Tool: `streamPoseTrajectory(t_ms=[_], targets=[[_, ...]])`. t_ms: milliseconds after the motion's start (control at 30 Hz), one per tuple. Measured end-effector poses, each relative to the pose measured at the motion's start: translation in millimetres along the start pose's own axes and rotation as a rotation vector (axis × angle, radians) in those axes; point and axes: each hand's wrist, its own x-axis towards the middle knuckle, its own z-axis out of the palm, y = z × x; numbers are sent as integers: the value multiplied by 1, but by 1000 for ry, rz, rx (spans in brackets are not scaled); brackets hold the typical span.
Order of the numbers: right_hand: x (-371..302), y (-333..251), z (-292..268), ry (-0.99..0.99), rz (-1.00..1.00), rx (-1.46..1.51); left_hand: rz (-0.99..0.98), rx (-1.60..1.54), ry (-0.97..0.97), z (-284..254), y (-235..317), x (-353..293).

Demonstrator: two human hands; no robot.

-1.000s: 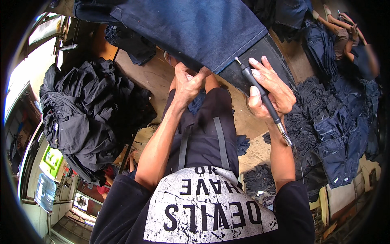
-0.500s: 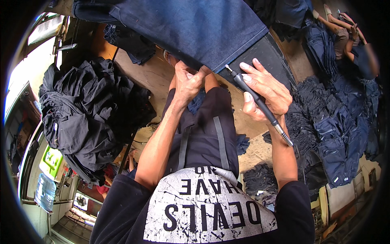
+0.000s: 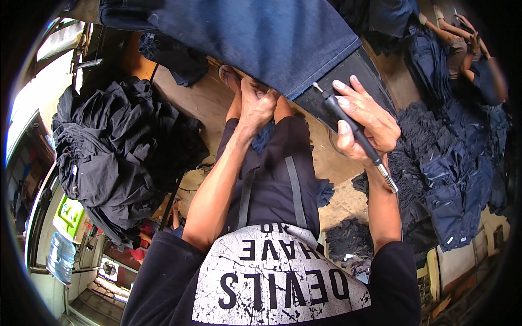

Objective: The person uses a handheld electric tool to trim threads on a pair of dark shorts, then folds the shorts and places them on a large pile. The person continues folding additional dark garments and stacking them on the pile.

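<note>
Dark blue denim jeans (image 3: 244,43) are spread over a black board (image 3: 359,70), the stitched hem lying slantwise across it. My right hand (image 3: 375,122) holds a black rotary tool handpiece (image 3: 352,127), with thumb and fingers around its body. Its small pale tip sits just off the hem's lower corner, and a metal spring sleeve (image 3: 387,178) trails from its rear end. My left hand (image 3: 258,103) is closed at the lower edge of the jeans. What its curled fingers grip, if anything, is hidden.
A big heap of black garments (image 3: 119,157) stands on the left. Stacks of dark jeans (image 3: 451,179) fill the right side, and a smaller dark pile (image 3: 348,239) lies below. Another person (image 3: 484,70) is at the far right. My foot (image 3: 228,76) shows beneath the jeans.
My right hand has moved a little right with the handpiece, drawing its tip away from the hem corner. My left hand has shifted slightly down and its fingers have curled in more.
</note>
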Motion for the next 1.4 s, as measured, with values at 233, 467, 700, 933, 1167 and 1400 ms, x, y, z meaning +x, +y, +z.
streamPoseTrajectory(t_ms=[233, 467, 700, 933, 1167, 1400], targets=[[-3, 1, 1, -29, -9, 13, 28, 10, 105, 7, -15, 1], [-2, 1, 2, -29, -26, -7, -74, 2, -8, -3, -51, 14], [-4, 2, 4, 17, -11, -5, 209, -13, 119, 13, -33, 12], [-4, 4, 4, 58, -2, 2, -34, 121, 33, 10, -28, 13], [-5, 4, 3, 78, -5, -5, 65, 285, -127, 8, -48, 26], [-5, 0, 0, 2, -25, 45, 83, 346, -102, 4, -54, 26]])
